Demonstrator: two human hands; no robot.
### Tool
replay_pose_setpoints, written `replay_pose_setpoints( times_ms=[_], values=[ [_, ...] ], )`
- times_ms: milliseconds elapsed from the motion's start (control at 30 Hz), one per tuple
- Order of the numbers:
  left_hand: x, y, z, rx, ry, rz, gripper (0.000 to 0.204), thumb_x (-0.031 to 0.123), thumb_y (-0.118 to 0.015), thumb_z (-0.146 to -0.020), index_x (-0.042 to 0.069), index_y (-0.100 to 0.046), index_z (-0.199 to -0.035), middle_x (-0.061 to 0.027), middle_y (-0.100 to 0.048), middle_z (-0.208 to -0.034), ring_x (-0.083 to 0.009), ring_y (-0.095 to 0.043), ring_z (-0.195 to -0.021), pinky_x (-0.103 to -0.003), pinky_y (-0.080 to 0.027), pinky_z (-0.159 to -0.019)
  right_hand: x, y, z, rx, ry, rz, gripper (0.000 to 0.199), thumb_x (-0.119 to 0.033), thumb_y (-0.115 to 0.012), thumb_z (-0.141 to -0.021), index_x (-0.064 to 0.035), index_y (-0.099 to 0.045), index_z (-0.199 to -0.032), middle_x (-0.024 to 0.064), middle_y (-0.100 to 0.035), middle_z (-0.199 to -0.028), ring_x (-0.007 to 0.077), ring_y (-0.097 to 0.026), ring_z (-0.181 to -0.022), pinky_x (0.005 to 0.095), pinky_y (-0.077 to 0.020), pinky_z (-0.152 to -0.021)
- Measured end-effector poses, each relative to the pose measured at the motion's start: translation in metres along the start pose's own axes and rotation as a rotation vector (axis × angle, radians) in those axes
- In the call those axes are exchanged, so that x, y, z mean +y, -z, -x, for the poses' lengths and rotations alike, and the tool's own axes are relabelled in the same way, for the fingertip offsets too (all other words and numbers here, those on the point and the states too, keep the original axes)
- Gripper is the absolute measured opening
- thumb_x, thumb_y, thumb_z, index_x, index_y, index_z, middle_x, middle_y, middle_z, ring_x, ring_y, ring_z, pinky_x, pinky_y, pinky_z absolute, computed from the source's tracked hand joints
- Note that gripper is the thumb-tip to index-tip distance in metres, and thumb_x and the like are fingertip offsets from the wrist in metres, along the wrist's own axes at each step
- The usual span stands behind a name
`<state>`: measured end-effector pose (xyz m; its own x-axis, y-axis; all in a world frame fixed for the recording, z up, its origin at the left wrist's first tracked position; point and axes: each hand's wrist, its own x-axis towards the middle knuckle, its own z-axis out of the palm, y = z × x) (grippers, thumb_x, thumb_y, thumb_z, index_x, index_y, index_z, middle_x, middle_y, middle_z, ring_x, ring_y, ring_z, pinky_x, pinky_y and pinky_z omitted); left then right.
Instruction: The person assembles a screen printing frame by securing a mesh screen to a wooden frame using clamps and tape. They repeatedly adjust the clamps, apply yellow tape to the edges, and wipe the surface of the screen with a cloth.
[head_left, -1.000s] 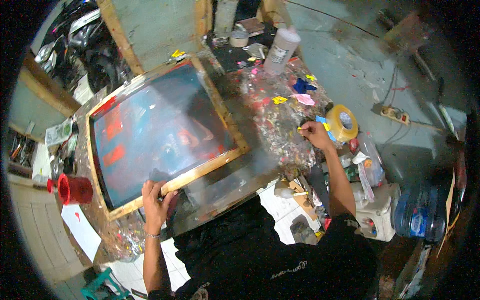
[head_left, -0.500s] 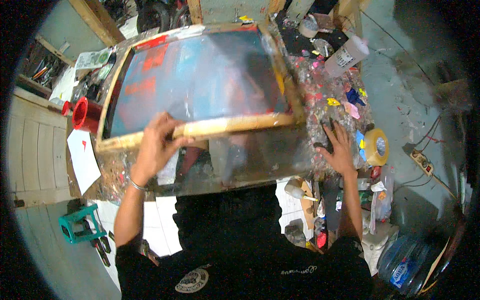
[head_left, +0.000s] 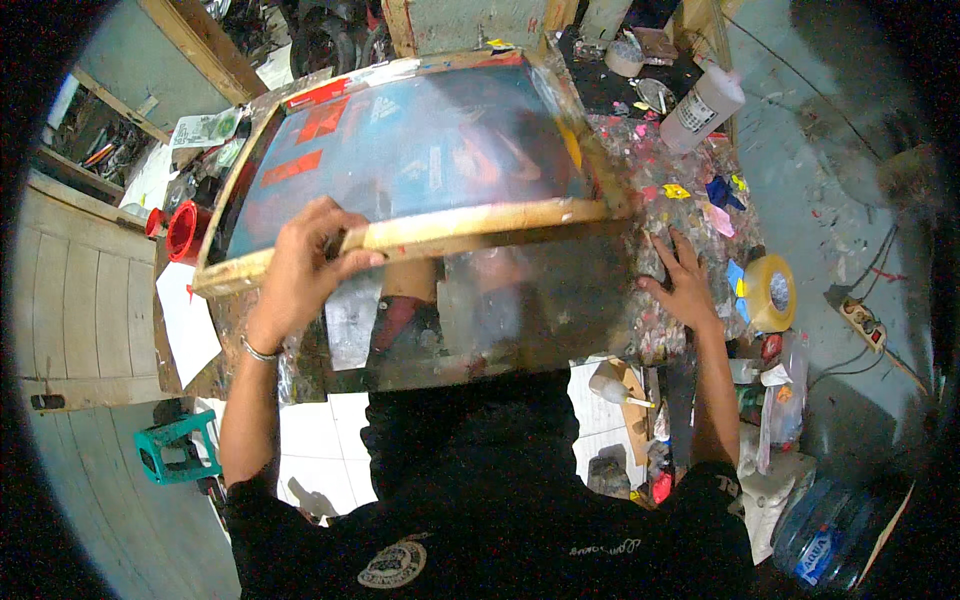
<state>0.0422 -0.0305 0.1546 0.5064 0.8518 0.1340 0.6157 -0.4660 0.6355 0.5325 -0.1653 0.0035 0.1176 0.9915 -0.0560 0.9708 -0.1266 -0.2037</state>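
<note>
A screen printing frame (head_left: 490,219) with a wooden border tilts over the table, its near edge raised. Its blue-grey mesh (head_left: 370,150) carries red tape patches and faint pale shapes. My left hand (head_left: 305,262) grips the near wooden bar, left of its middle, with the thumb below. Beneath that bar lies a smooth, shiny panel (head_left: 500,320) that shows reflections. My right hand (head_left: 688,285) rests on the paint-spattered tabletop (head_left: 655,325) right of the frame, fingers spread and holding nothing. Just right of it stands a roll of clear yellowish tape (head_left: 772,293).
A plastic bottle (head_left: 702,112) stands at the far right, near coloured scraps (head_left: 718,218). On the left are a red container (head_left: 187,232) and white paper (head_left: 188,325). A green stool (head_left: 180,448), a water jug (head_left: 825,535) and a power strip (head_left: 862,325) are lower down.
The frame's near bar has risen a little, more at its right end, with my left hand on it. My right hand stays on the table. The whole view has shifted slightly.
</note>
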Motion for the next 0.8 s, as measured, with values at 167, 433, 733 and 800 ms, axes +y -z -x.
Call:
replay_pose_setpoints(
  times_ms=[167,433,733,800],
  values=[
    [-0.019,-0.037,0.016,-0.014,-0.037,-0.085,0.035,0.018,-0.083,-0.07,-0.001,-0.065,-0.094,-0.0125,-0.05,-0.081,-0.0297,-0.051,-0.076,-0.039,-0.044,-0.07,0.01,0.002,-0.001,-0.006,0.014,-0.015,0.078,-0.052,-0.068,-0.082,-0.0237,-0.039,-0.148,0.0163,-0.02,-0.159,0.0379,-0.019,-0.146,0.0629,-0.0146,-0.114],
    [-0.05,-0.08,0.031,-0.06,-0.134,-0.229,0.035,0.018,-0.08,-0.072,-0.001,-0.064,-0.097,-0.0124,-0.051,-0.085,-0.0316,-0.052,-0.083,-0.041,-0.045,-0.077,0.009,0.008,-0.002,-0.052,-0.016,-0.072,0.079,-0.048,-0.071,-0.08,-0.0247,-0.039,-0.149,0.0112,-0.018,-0.161,0.0361,-0.016,-0.148,0.0626,-0.0128,-0.115],
    [-0.06,-0.09,0.033,-0.079,-0.137,-0.256,0.037,0.02,-0.078,-0.074,-0.001,-0.062,-0.099,-0.0125,-0.05,-0.088,-0.0314,-0.051,-0.086,-0.041,-0.043,-0.08,0.024,0.004,-0.003,-0.044,-0.001,-0.058,0.081,-0.047,-0.074,-0.078,-0.0263,-0.038,-0.148,0.009,-0.021,-0.16,0.0368,-0.018,-0.147,0.0624,-0.0148,-0.115],
    [-0.061,-0.091,0.032,-0.082,-0.139,-0.258,0.037,0.021,-0.078,-0.074,-0.001,-0.062,-0.099,-0.0126,-0.05,-0.089,-0.0315,-0.051,-0.086,-0.041,-0.043,-0.08,0.025,0.008,-0.004,-0.052,-0.005,-0.061,0.081,-0.047,-0.074,-0.078,-0.0264,-0.038,-0.148,0.0093,-0.021,-0.16,0.0369,-0.019,-0.147,0.0622,-0.015,-0.115]
  ],
)
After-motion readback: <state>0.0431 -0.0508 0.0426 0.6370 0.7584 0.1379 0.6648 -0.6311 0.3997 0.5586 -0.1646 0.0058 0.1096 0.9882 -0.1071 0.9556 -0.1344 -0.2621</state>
